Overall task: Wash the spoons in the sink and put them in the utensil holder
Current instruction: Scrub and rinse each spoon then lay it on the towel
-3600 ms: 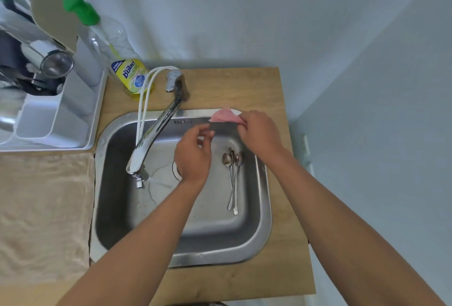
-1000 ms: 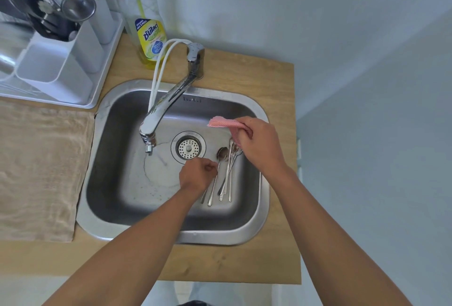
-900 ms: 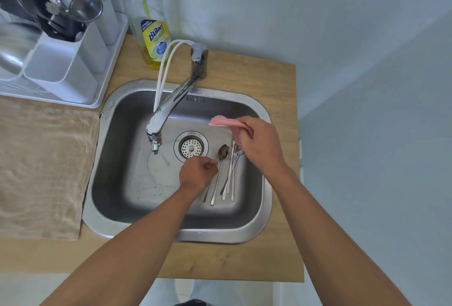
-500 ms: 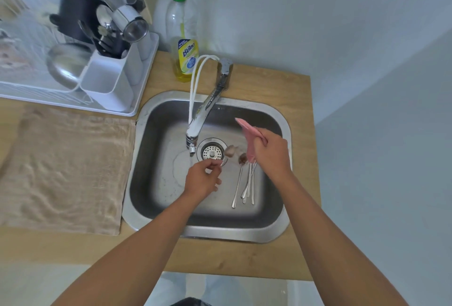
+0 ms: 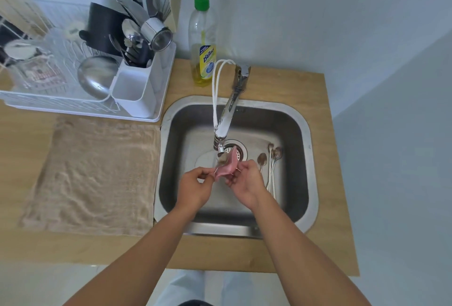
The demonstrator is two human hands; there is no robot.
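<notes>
Gripping a small metal spoon (image 5: 221, 160) under the tap (image 5: 226, 117), the left hand (image 5: 194, 187) pinches its handle; the right hand (image 5: 245, 183) folds a pink cloth (image 5: 228, 166) around it.

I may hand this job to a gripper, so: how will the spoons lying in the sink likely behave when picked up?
The spoons look thin, long-handled and metal, so probably stiff and light. They lie flat and bunched on the sink floor, so separating one may be fiddly. Next to the running faucet they are probably wet, so likely slippery.
</notes>
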